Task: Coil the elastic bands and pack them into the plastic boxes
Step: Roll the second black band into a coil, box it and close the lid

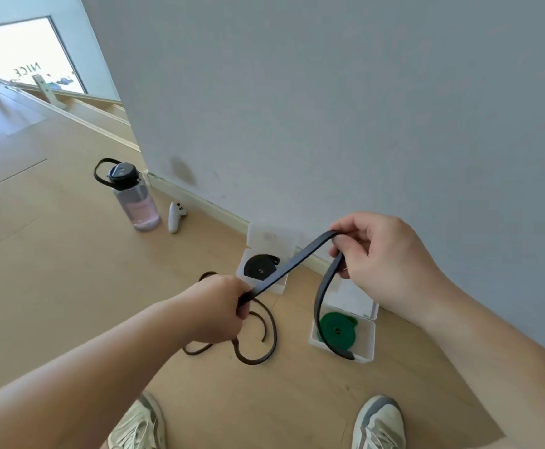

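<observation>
I see both bare hands raised over the wooden floor, sharing one dark elastic band. The left hand is clenched around the band low and to the left, and the right hand pinches it higher up near the grey wall, fingers curled over a bend in the strap. Between the two hands the band runs taut on a slant; from the right hand its free end drops in a curve and hangs in front of the nearer plastic box, though I cannot tell whether the tip touches it. That box lies open against the skirting and holds a green coiled band. Just to its left, a second open box holds a black coiled band. Below the left hand, the rest of the dark strap lies in loose loops on the floor. Further left stand a water bottle and a white controller, well apart from the boxes. Two pale shoes show at the bottom edge.
</observation>
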